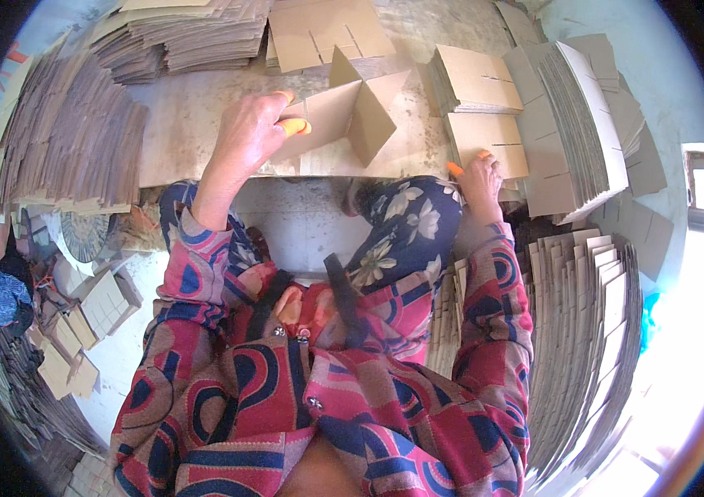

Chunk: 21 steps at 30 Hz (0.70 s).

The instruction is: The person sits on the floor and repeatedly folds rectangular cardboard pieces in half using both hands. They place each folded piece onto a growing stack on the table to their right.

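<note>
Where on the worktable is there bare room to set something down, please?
Bare grey tabletop lies left of the left hand, bordered by the fanned brown cardboard stacks, with a smaller patch behind the slotted cardboard divider assembly. By the right hand, slotted cardboard sheet piles crowd the table.

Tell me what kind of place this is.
Likely a small workshop that puts together cardboard box dividers. Stacks of slotted cardboard sheets crowd the worktable, the left hand holds a partly interlocked divider, and finished grid dividers lie on the floor at left.
</note>
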Each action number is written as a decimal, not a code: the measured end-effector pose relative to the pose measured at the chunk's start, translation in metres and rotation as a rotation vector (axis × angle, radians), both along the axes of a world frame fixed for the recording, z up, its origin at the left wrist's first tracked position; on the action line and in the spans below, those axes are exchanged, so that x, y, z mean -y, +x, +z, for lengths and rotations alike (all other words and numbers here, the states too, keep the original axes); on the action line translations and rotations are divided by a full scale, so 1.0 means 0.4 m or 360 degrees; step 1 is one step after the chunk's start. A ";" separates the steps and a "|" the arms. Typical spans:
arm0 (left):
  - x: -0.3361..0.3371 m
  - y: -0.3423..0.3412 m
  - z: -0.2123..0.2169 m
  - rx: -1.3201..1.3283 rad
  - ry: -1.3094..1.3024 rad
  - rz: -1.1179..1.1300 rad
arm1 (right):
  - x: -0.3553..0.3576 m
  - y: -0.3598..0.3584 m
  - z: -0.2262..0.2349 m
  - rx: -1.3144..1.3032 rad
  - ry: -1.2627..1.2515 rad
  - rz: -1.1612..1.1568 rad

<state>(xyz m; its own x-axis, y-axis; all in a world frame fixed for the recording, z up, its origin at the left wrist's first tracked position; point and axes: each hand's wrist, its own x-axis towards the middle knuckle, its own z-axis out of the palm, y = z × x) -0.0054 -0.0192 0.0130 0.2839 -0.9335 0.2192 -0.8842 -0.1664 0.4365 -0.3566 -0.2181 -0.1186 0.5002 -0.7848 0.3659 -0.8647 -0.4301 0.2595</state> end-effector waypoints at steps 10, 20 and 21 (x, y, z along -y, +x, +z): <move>-0.029 0.010 -0.001 -0.0034 -0.0096 -0.0018 | 0.040 -0.037 0.110 0.0178 0.0460 0.0079; -0.042 0.012 0.021 -0.0066 0.0025 0.0141 | 0.003 -0.062 0.246 0.0442 0.0144 -0.0046; -0.044 0.011 0.020 -0.0093 -0.0002 0.0128 | -0.008 -0.045 0.308 0.0599 0.0016 0.0122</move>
